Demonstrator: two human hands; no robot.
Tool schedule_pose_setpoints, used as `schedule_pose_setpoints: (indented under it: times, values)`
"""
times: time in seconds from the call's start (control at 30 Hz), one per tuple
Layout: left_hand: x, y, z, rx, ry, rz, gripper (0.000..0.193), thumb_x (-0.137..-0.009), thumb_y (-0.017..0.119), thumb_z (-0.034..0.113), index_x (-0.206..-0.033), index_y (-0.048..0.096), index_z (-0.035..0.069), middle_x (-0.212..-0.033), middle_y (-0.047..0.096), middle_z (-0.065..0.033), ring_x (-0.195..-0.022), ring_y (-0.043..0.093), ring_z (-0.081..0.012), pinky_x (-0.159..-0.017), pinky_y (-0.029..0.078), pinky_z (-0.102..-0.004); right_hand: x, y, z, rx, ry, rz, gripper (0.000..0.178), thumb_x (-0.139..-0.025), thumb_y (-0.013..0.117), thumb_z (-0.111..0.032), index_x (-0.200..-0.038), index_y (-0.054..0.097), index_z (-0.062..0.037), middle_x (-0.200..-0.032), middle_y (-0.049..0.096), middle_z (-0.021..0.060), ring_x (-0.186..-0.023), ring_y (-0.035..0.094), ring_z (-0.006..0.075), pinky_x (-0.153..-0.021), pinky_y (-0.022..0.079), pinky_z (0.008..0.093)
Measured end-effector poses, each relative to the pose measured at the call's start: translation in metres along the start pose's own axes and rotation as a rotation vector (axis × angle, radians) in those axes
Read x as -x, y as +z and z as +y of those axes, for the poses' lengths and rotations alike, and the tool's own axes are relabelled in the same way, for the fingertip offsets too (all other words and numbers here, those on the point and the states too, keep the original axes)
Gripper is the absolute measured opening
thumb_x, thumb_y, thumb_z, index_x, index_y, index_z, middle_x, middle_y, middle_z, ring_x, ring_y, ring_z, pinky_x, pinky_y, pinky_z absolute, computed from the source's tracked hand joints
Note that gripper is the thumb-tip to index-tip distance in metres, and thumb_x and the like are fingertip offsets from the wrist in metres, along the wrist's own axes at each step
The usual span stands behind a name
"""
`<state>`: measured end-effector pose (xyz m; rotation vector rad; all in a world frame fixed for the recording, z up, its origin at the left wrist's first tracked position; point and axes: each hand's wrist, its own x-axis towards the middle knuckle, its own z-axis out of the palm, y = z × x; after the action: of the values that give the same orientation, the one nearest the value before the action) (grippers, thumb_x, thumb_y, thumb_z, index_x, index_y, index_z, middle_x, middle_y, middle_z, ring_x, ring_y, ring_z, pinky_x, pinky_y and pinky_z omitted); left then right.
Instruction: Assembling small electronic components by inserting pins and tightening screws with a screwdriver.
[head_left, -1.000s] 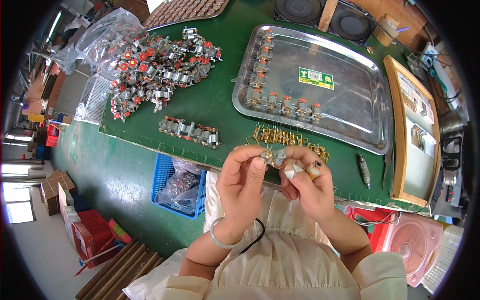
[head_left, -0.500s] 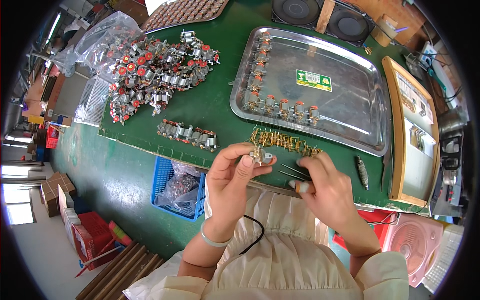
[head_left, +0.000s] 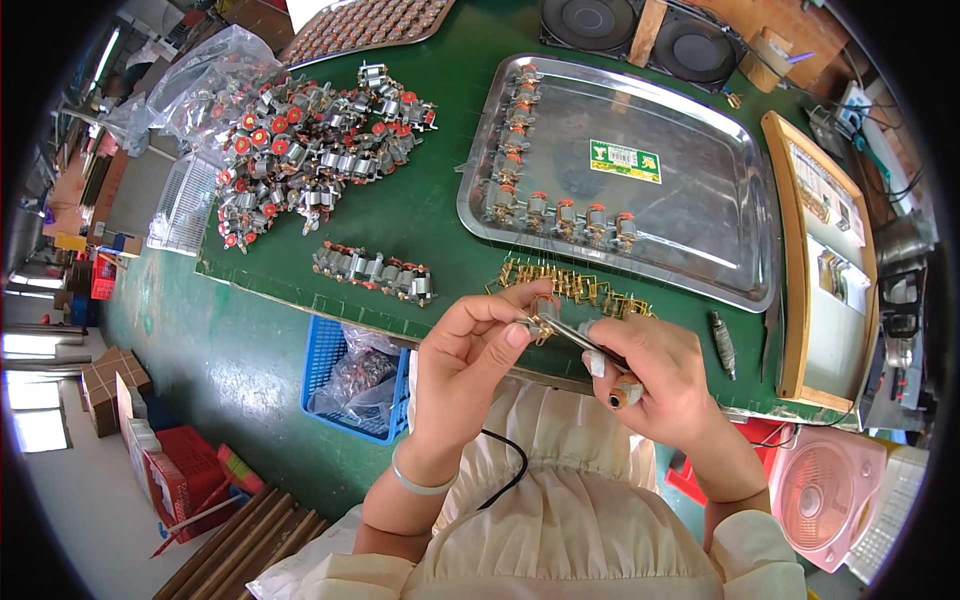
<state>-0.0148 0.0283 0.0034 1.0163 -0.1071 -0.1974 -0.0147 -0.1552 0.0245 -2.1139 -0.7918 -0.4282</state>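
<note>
My left hand [head_left: 465,365] is closed, its thumb and fingers pinching a small silver motor [head_left: 543,305] with a red end and a brass-coloured piece on it. In my right hand [head_left: 660,375] is a pair of metal tweezers [head_left: 572,334], its tips touching or right beside the brass piece; the fingers hide the exact contact. Pale wrapping covers a fingertip of that hand. Just beyond both hands lies a row of brass-coloured terminal pieces [head_left: 560,280]. To the left, a short row of similar motors [head_left: 370,272] lies on the green table [head_left: 440,200].
A steel tray [head_left: 690,225] bears motors along its left and near sides. A large motor heap [head_left: 320,140] lies far left beside a plastic bag [head_left: 215,70]. A wood-framed box [head_left: 790,300] and a slim grey tool [head_left: 722,345] are right; a blue basket [head_left: 320,370] stands below.
My right hand has taken up the tweezers from near the table edge and brought their tips to the motor. My left hand has turned the motor and moved it slightly right.
</note>
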Motion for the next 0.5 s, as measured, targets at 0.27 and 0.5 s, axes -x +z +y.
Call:
schedule_pose_setpoints:
  times: [0.27,0.5]
  values:
    - [-0.0034,-0.0052,-0.0038,-0.068,0.094,-0.095,0.013,-0.083,0.053,-0.002,-0.096,0.049,0.001,-0.112,0.052,-0.0184,-0.109,0.048,-0.0212,-0.087,0.040,-0.0294,-0.0001,-0.0044,-0.0057,-0.216,0.195,-0.063,0.027,-0.061,0.061,0.005,-0.086,0.055,-0.0028,-0.061,0.051,0.0042,-0.051,0.052,0.0172,-0.046,0.041,0.0277]
    - [-0.0079,-0.0037,-0.0010,-0.118,0.142,-0.172,0.014,-0.082,0.053,-0.005,-0.093,0.048,0.001,-0.097,0.054,-0.0119,-0.113,0.045,-0.0265,-0.086,0.040,-0.0320,0.0044,-0.0036,-0.0076,-0.497,0.375,-0.053,0.024,-0.062,0.060,0.005,-0.084,0.054,-0.0021,-0.062,0.051,0.0054,-0.051,0.051,0.0179,-0.046,0.041,0.0266]
